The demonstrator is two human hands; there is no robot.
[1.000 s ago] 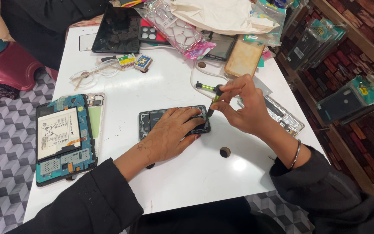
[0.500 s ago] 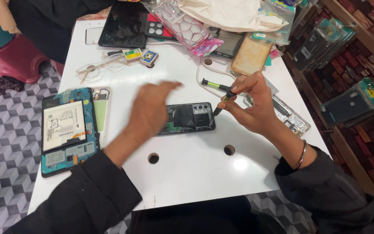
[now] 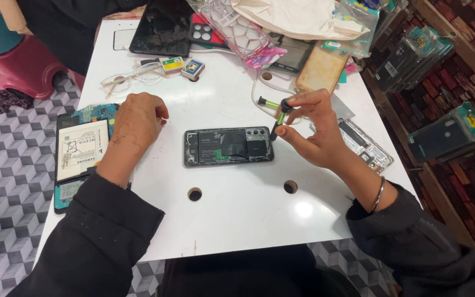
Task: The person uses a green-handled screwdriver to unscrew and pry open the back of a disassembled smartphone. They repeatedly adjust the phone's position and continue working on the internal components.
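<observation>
An opened dark phone (image 3: 227,146) lies flat in the middle of the white table (image 3: 237,220), its back cover off and its insides showing. My right hand (image 3: 310,132) holds a small black and green screwdriver (image 3: 279,122) upright, its tip at the phone's right end near the camera. My left hand (image 3: 137,118) rests on the table left of the phone, fingers curled, holding nothing, its wrist over the edge of an opened blue tablet (image 3: 81,151).
A second screwdriver (image 3: 268,102) lies behind the phone. A metal frame strip (image 3: 365,144) sits at the right. Glasses (image 3: 125,80), small boxes (image 3: 182,67), a black tablet (image 3: 163,27) and phone cases (image 3: 320,69) crowd the far side. Two holes pierce the tabletop (image 3: 194,193).
My left hand lifted off the phone and moved left, coming down beside the blue tablet. My right hand kept the screwdriver at the phone's right end.
</observation>
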